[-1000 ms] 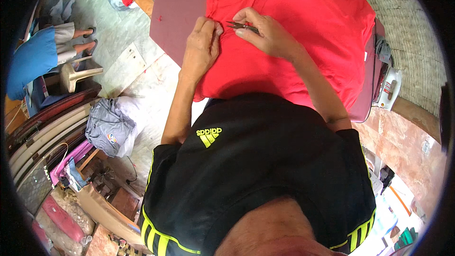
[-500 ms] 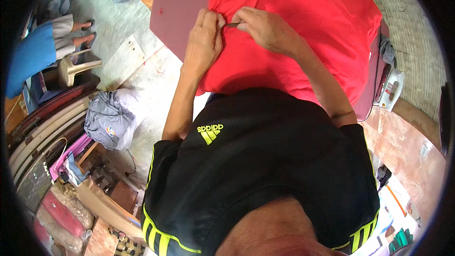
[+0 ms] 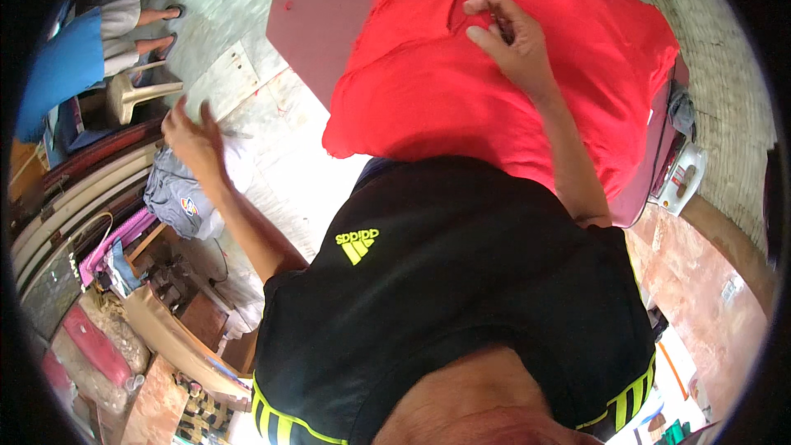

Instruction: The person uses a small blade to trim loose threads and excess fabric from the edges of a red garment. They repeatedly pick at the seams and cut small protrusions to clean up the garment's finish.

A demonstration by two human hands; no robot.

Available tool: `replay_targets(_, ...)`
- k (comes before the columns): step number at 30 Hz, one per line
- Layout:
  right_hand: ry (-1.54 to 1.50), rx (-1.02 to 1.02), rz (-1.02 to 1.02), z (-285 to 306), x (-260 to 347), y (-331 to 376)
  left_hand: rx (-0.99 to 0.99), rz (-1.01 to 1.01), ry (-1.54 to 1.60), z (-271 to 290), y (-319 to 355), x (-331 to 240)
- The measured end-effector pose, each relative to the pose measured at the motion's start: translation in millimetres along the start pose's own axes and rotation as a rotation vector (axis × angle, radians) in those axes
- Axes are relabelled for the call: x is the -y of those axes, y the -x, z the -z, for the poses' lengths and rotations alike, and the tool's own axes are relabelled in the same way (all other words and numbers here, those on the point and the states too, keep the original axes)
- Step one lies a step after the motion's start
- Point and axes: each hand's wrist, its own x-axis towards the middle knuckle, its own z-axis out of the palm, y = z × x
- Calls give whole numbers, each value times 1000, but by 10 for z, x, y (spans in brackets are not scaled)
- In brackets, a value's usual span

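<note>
A red cloth garment (image 3: 461,99) lies spread in loose folds over a maroon-topped table (image 3: 309,12). Over its upper part is my right hand (image 3: 519,49), thumb and forefinger apart. A small dark tool (image 3: 501,29) shows partly in its palm, held by the curled fingers; its exact kind is hidden. My left hand (image 3: 191,136) is off the cloth, out to the left, with fingers spread and slightly blurred. It holds nothing I can see and is above a grey garment (image 3: 173,198) heaped beside the table.
A white iron (image 3: 682,180) stands at the table's right edge, with a dark grey cloth (image 3: 682,111) near it. On the left are a beige plastic stool (image 3: 132,95) and a person in blue (image 3: 66,74). A cluttered wooden shelf (image 3: 198,321) is at lower left.
My left hand has let go of the red garment and swung out left. My right hand has lifted and moved right, the small dark tool now in its palm. The garment's left edge has shifted.
</note>
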Motion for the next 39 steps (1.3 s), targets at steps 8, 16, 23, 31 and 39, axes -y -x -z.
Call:
replay_targets(8,157,68,159,-184,-143,-143,407,-373,934,-67,16,-2353)
replay_targets(16,-147,132,92,-81,-80,-193,844,-702,1106,-260,-696,-2611)
replay_targets(23,362,137,320,85,151,-150,570,-910,656,-126,-913,-2684)
replay_targets(31,545,88,384,-358,-31,165,473,-518,852,-380,-305,-2261)
replay_targets(39,497,72,353,-380,-111,167,253,-341,913,-243,68,-2483)
